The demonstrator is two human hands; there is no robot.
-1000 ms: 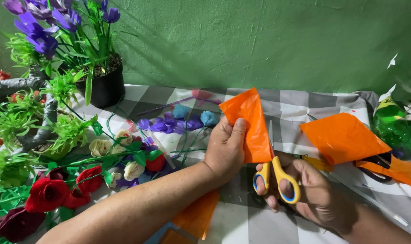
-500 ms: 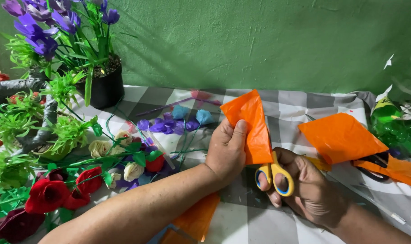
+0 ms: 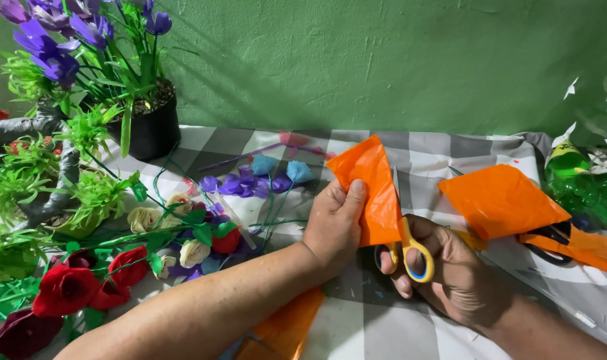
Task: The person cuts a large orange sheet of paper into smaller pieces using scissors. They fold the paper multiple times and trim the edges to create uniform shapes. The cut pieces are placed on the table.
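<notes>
1. The left hand [image 3: 333, 227] pinches a folded orange sheet [image 3: 370, 190] near the middle of the desk [image 3: 357, 320], thumb on its face and fingers clenched behind it. The sheet stands tilted upward, and its lower part trails off under the forearm toward the desk's near edge.
2. The right hand [image 3: 450, 273] grasps yellow-handled scissors [image 3: 407, 250], fingers through the loops. The blade runs up along the sheet's right edge, just beside the left thumb; a slip there could nick it.
3. The sheet looks thin, so I judge it may buckle or tear instead of cutting cleanly if the pinch slackens.
4. A second orange piece [image 3: 500, 200] lies toward the right edge, partly over black-handled scissors [image 3: 553, 237]; an elbow swing could drag both.
5. Paper roses [image 3: 67, 290] and loose stems crowd the left side, near the forearm, and could be swept aside.
</notes>
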